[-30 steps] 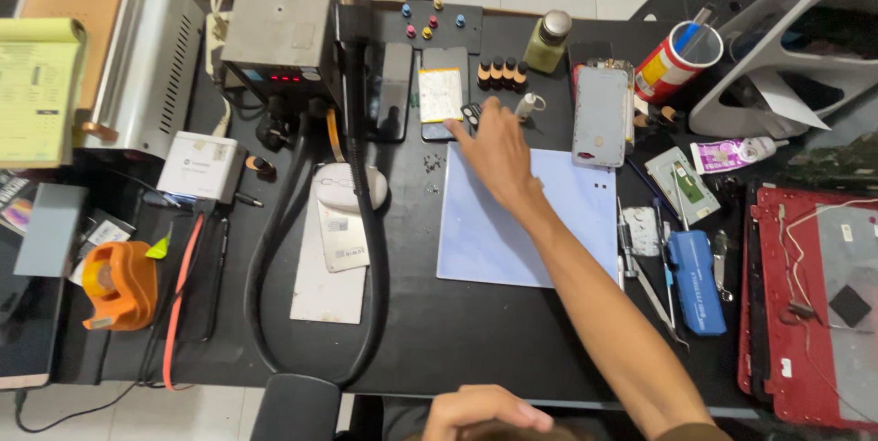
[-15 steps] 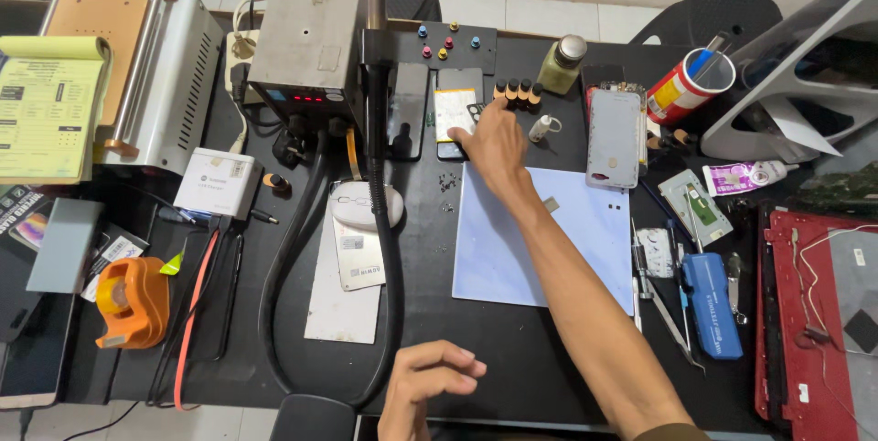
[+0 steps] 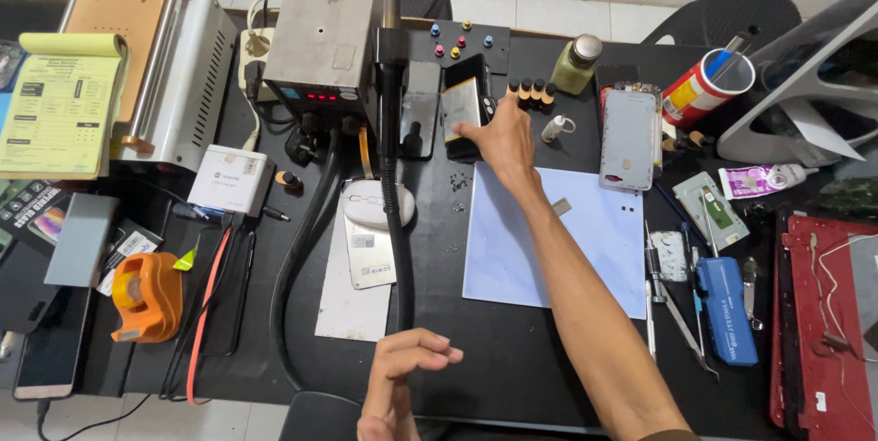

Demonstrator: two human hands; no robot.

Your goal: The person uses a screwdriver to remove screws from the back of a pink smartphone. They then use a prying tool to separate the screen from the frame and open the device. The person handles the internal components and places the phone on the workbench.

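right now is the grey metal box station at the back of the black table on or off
On: the grey metal box station shows red lit digits on its front panel, left of the right hand.

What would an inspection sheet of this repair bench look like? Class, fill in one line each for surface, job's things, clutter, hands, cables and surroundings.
Surface: black table, crowded, with a pale blue mat right of centre.
Job's things: opened phone lying flat at the back; right hand rests its fingertips on it.
Clutter: orange tape dispenser, blue tool case, yellow notepad, small bottles, white phone back, tweezers.
Hands: right hand outstretched on the phone; left hand raised near the front edge, half curled, holding nothing.
Cables: thick black hose from the grey station; red and black leads at left.
Surroundings: tiled floor, dark chairs behind.
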